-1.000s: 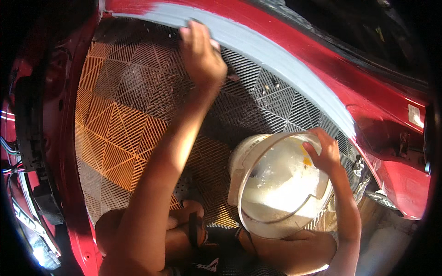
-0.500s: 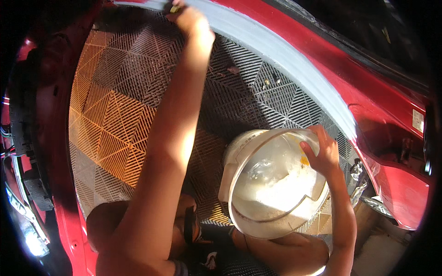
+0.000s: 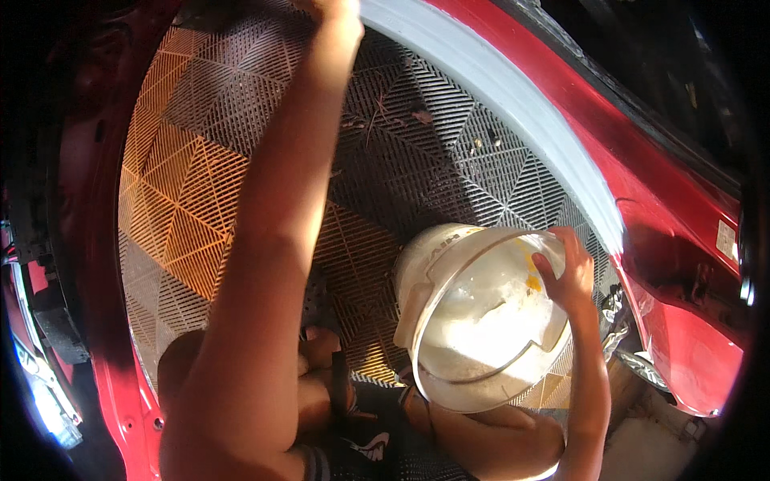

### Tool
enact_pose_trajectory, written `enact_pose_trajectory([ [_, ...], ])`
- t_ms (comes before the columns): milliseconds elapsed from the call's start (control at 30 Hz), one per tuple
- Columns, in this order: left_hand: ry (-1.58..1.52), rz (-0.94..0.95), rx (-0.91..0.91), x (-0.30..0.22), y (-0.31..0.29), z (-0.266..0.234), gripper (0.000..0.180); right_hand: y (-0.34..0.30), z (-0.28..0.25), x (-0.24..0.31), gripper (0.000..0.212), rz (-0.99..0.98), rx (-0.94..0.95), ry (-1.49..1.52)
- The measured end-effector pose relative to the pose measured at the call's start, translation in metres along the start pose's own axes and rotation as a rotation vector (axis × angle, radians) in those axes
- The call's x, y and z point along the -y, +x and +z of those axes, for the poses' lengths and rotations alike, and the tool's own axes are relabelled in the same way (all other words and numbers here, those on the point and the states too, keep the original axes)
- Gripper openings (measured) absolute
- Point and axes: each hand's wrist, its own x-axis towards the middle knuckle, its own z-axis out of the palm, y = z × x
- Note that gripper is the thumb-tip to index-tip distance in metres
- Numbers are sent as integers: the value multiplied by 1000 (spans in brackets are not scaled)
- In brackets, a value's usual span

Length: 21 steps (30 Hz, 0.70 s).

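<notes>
My right hand point(image 3: 568, 272) grips the rim of a whitish plastic bucket point(image 3: 425, 268), thumb inside and fingers outside. The bucket leans toward me, its mouth facing up and back; cloudy water point(image 3: 481, 317) glints inside, and orange-yellow marks show on the inner wall. My left arm stretches far forward. Only the wrist and part of my left hand point(image 3: 330, 10) show at the upper edge, beside a grey-coated curved band point(image 3: 481, 68) on a red car body panel point(image 3: 553, 72). The left fingers are cut off, so anything in them is hidden.
Slatted floor tiles, orange point(image 3: 188, 208) and dark grey point(image 3: 393, 176), lie between the red bodywork. A red panel edge point(image 3: 112, 377) runs along the left. My bent legs sit close behind the bucket. Small bits of debris point(image 3: 485, 146) lie on the tiles.
My left hand has moved up, mostly out of view; a small yellowish-green thing in its fingers no longer shows. The view has shifted slightly. My right hand keeps its hold on the bucket.
</notes>
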Motion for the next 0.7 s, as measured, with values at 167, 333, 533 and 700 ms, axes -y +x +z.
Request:
enact_pose_trajectory([
  [167, 379, 2, 189, 40, -249, 65, 88, -4, 1, -8, 47, 13, 45, -53],
  [333, 431, 205, -121, 12, -77, 33, 86, -4, -3, -6, 49, -25, 29, -23],
  [533, 42, 41, -61, 12, -7, -5, 93, 1, -2, -4, 48, 8, 62, -25],
  [700, 332, 255, 150, 39, -218, 46, 99, -8, 0, -8, 48, 34, 43, -3],
])
